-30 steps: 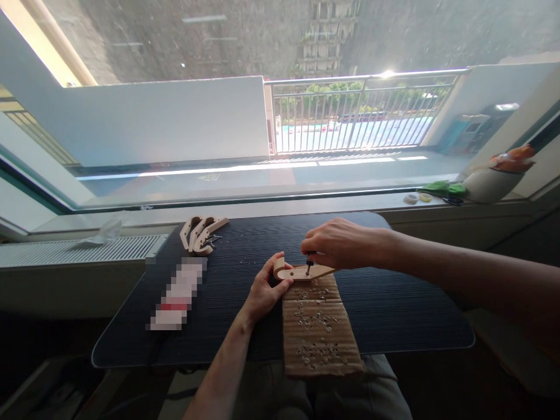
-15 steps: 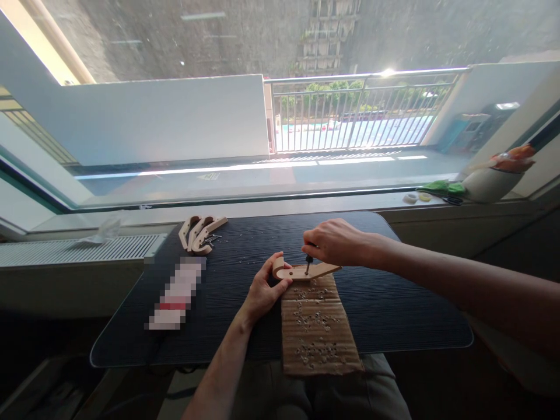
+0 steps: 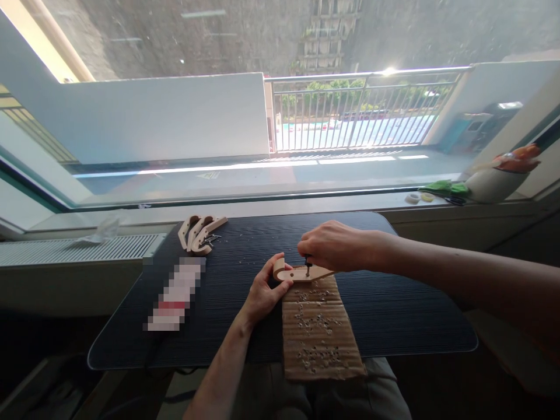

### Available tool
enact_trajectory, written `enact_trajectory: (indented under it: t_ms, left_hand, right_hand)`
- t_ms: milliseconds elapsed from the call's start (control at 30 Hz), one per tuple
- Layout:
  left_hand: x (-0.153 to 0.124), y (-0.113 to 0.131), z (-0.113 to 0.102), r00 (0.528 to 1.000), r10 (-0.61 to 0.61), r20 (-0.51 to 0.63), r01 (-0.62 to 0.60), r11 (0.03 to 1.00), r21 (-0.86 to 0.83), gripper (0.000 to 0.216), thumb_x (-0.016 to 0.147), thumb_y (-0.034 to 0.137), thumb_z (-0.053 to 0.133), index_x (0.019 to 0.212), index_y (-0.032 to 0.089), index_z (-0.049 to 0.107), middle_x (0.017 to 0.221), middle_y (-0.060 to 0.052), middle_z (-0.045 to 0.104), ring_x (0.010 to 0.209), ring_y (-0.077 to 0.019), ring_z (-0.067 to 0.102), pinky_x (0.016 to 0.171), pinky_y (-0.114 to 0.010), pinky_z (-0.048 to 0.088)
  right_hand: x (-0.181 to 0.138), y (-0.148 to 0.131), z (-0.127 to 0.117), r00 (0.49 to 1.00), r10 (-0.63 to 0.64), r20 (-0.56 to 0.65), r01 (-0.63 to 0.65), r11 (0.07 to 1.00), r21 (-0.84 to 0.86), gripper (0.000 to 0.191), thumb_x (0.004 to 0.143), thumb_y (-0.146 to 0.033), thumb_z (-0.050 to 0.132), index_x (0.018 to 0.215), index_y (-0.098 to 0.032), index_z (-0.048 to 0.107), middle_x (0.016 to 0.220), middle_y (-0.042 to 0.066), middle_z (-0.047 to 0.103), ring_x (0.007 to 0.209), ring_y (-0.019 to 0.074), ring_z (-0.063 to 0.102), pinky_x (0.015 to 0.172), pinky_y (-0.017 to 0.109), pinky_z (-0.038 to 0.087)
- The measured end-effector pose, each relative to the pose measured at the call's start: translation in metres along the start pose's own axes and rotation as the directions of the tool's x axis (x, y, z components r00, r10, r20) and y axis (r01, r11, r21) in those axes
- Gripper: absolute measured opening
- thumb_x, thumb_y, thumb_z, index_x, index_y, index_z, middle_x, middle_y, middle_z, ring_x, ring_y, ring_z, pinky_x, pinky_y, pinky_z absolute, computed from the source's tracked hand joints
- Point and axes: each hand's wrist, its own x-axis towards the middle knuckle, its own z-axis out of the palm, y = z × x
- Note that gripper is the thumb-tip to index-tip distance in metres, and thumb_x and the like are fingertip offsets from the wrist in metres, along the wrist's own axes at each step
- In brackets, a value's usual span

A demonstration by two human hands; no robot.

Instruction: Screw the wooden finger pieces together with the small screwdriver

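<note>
A pale wooden hook (image 3: 300,274) lies across the far end of a corrugated cardboard piece (image 3: 321,329) that is dotted with holes. My left hand (image 3: 266,287) grips the hook's curved end, thumb in front and fingers behind. Above it, my right hand (image 3: 326,245) is closed around the handle of a screwdriver (image 3: 308,265), mostly hidden in the fist. The screwdriver stands upright with its tip at the hook's right-hand hole; whether a screw sits there I cannot tell. Another hole shows bare nearer the left thumb.
Several similar wooden hooks (image 3: 199,233) lie at the table's far left, with loose screws (image 3: 213,238) beside them. A blurred-out pinkish item (image 3: 175,294) rests nearer. On the windowsill are tape rolls (image 3: 412,199), a green cloth (image 3: 444,187) and a white pot (image 3: 492,185). The dark table (image 3: 402,315) ends before my lap.
My right hand has turned slightly and shifted a little left and down with the screwdriver. The left hand still holds the hook in nearly the same place.
</note>
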Motion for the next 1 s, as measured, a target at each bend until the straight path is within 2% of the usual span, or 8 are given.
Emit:
enact_trajectory:
  t_ms: [233, 333, 433, 600, 700, 767, 900, 1000]
  left_hand:
    - [0.000, -0.001, 0.000, 1.000, -0.005, -0.008, 0.005, 1.000, -0.008, 0.058, 0.077, 0.022, 0.062, 0.130, 0.022, 0.041, 0.106, -0.002, 0.062, 0.096, -0.0143, 0.058, 0.096, -0.030, 0.041]
    - [-0.001, -0.001, 0.001, 1.000, 0.000, -0.010, 0.000, 1.000, -0.016, 0.057, 0.077, 0.023, 0.063, 0.130, 0.022, 0.041, 0.106, -0.002, 0.063, 0.096, -0.0148, 0.059, 0.096, -0.031, 0.042]
    - [-0.002, 0.000, 0.001, 1.000, 0.000, -0.011, 0.000, 1.000, -0.020, 0.057, 0.077, 0.023, 0.063, 0.130, 0.021, 0.041, 0.107, -0.003, 0.062, 0.098, -0.0153, 0.058, 0.098, -0.032, 0.041]
    - [-0.001, 0.001, 0.000, 1.000, 0.000, -0.011, -0.001, 1.000, -0.018, 0.056, 0.077, 0.024, 0.063, 0.129, 0.021, 0.042, 0.106, -0.003, 0.062, 0.099, -0.0162, 0.059, 0.099, -0.034, 0.041]
    - [-0.001, 0.003, 0.000, 1.000, -0.010, -0.009, 0.010, 1.000, -0.022, 0.056, 0.077, 0.024, 0.062, 0.129, 0.022, 0.043, 0.107, -0.003, 0.062, 0.099, -0.0169, 0.059, 0.098, -0.034, 0.042]
    - [-0.002, 0.005, 0.000, 1.000, -0.017, -0.004, 0.017, 1.000, -0.023, 0.056, 0.077, 0.024, 0.062, 0.129, 0.022, 0.043, 0.107, -0.003, 0.062, 0.099, -0.0169, 0.059, 0.098, -0.034, 0.042]
    - [-0.001, 0.006, 0.000, 1.000, -0.024, -0.008, 0.023, 1.000, -0.017, 0.055, 0.077, 0.024, 0.062, 0.129, 0.021, 0.043, 0.106, -0.003, 0.063, 0.098, -0.0165, 0.060, 0.097, -0.033, 0.043]
    - [0.000, 0.002, 0.000, 1.000, -0.003, -0.016, 0.003, 1.000, -0.016, 0.056, 0.077, 0.022, 0.062, 0.130, 0.021, 0.043, 0.105, -0.003, 0.063, 0.097, -0.0157, 0.059, 0.098, -0.033, 0.042]
  right_hand:
    - [0.003, -0.002, 0.013, 0.985, 0.168, -0.051, -0.165, 0.985, 0.046, 0.026, 0.088, -0.033, 0.044, 0.088, -0.016, 0.062, 0.074, 0.007, 0.067, 0.065, 0.0172, 0.059, 0.053, 0.026, 0.028]
    - [0.004, -0.005, 0.012, 0.978, 0.194, -0.072, -0.194, 0.981, 0.012, 0.029, 0.088, -0.035, 0.042, 0.084, -0.015, 0.062, 0.071, 0.008, 0.066, 0.062, 0.0176, 0.059, 0.051, 0.026, 0.027]
    - [0.004, -0.007, 0.005, 0.986, 0.146, -0.077, -0.150, 0.988, -0.039, 0.027, 0.087, -0.033, 0.044, 0.082, -0.014, 0.063, 0.072, 0.008, 0.066, 0.061, 0.0163, 0.058, 0.050, 0.026, 0.027]
    - [0.000, -0.009, -0.006, 0.997, -0.066, -0.028, 0.063, 0.995, -0.079, 0.017, 0.087, -0.018, 0.046, 0.081, -0.015, 0.062, 0.080, 0.006, 0.066, 0.063, 0.0128, 0.056, 0.049, 0.025, 0.025]
    - [0.000, -0.007, -0.001, 0.989, -0.141, -0.037, 0.137, 0.986, -0.091, 0.018, 0.087, -0.012, 0.044, 0.082, -0.015, 0.060, 0.078, 0.006, 0.065, 0.061, 0.0117, 0.054, 0.048, 0.025, 0.024]
    - [0.001, -0.004, 0.005, 0.986, -0.146, -0.074, 0.139, 0.986, -0.091, 0.016, 0.087, -0.010, 0.044, 0.083, -0.014, 0.059, 0.076, 0.006, 0.064, 0.060, 0.0119, 0.054, 0.049, 0.026, 0.024]
    - [0.005, 0.001, 0.018, 0.991, -0.050, -0.124, 0.047, 0.999, -0.027, 0.015, 0.089, -0.019, 0.044, 0.084, -0.015, 0.057, 0.073, 0.005, 0.064, 0.061, 0.0132, 0.056, 0.050, 0.026, 0.025]
    - [0.005, 0.005, 0.024, 0.986, 0.130, -0.108, -0.128, 0.991, 0.028, 0.023, 0.091, -0.032, 0.042, 0.087, -0.016, 0.057, 0.072, 0.006, 0.065, 0.060, 0.0149, 0.058, 0.050, 0.025, 0.026]
